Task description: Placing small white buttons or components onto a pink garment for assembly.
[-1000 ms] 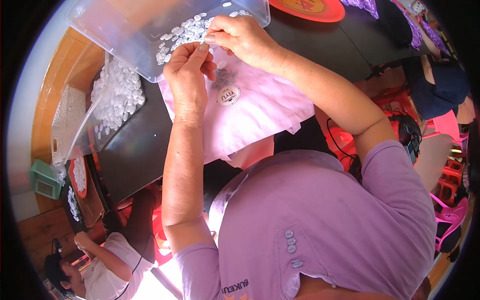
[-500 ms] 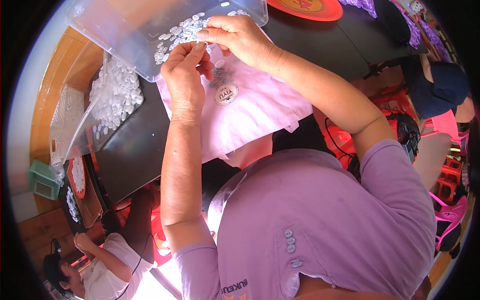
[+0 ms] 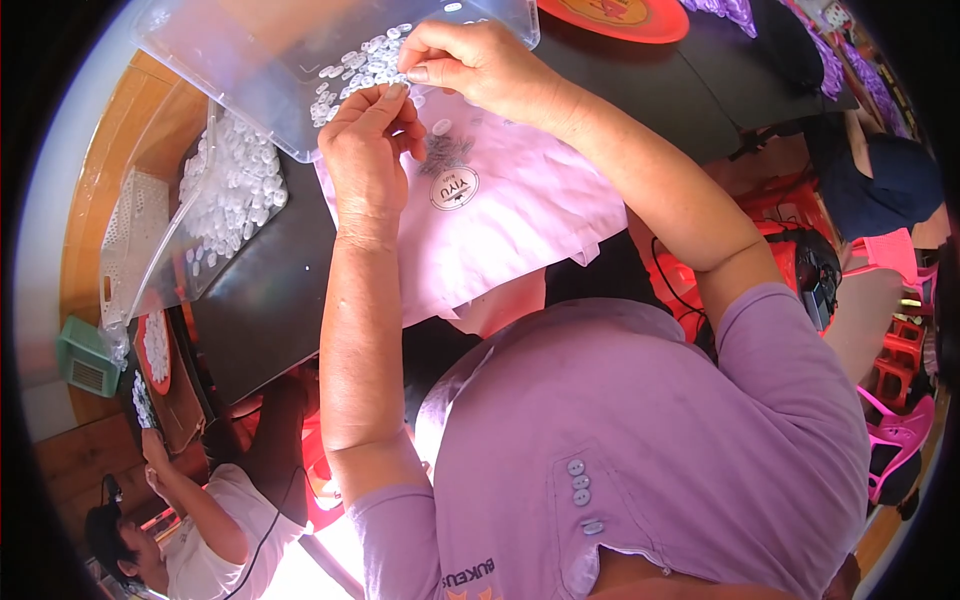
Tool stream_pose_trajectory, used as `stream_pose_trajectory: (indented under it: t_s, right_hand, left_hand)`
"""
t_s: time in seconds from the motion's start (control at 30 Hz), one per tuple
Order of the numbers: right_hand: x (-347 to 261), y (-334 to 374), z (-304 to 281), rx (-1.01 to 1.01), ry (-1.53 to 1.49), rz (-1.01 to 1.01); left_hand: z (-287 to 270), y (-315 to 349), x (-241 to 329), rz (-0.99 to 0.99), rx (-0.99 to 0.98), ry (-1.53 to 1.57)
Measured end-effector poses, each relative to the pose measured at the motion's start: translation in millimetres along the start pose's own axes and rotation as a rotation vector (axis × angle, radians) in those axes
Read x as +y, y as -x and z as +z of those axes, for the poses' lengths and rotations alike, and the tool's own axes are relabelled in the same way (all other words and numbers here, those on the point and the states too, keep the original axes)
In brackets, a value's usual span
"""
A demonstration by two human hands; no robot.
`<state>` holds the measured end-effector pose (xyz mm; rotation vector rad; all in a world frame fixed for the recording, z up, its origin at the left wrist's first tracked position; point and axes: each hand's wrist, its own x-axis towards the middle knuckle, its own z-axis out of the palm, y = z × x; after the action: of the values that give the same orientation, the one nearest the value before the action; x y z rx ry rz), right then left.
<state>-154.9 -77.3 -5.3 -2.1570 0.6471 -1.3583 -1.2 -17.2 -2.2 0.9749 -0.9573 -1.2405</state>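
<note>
My left hand [image 3: 368,145] is closed in a pinch, thumb against the forefinger, over the edge of a pink cloth [image 3: 530,215]. Close beside its fingertips, my right hand [image 3: 490,72] pinches too, with its thumb and fingers pressed together. Whatever lies between the fingers of either hand is too small to make out. Just beyond them, many small white oval pieces [image 3: 372,65] lie scattered in a clear plastic bin [image 3: 245,65]. One loose white oval piece [image 3: 442,127] rests on the pink cloth, which spreads from the bin toward my body and has a dark print.
To the left, a clear container holds a heap of white pieces [image 3: 240,190] on the black table [image 3: 265,315]. A red round tray [image 3: 640,22] sits at the far right. At lower left are a green basket [image 3: 88,355] and a co-worker's arm [image 3: 200,510].
My right hand's fingertips have shifted slightly, with the forefinger lower and closer to the thumb. My left hand has barely moved. The co-worker has stretched one hand toward white pieces at the left.
</note>
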Motion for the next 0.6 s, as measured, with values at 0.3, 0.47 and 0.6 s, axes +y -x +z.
stream_pose_trajectory:
  t_s: [0.3,0.47,0.6]
  right_hand:
    - [-8.1,5.1,0.0,-0.049,0.108,0.108]
    - [-18.5,5.2,2.6,-0.059,0.070,0.220]
    - [-19.2,3.7,4.6,-0.079,0.064,0.273]
  left_hand:
    - [0.1,0.0,-5.7,0.037,0.001,-0.074]
    - [4.4,3.2,-5.3,0.085,0.052,-0.159]
    - [6.4,3.1,-2.3,0.105,0.079,-0.254]
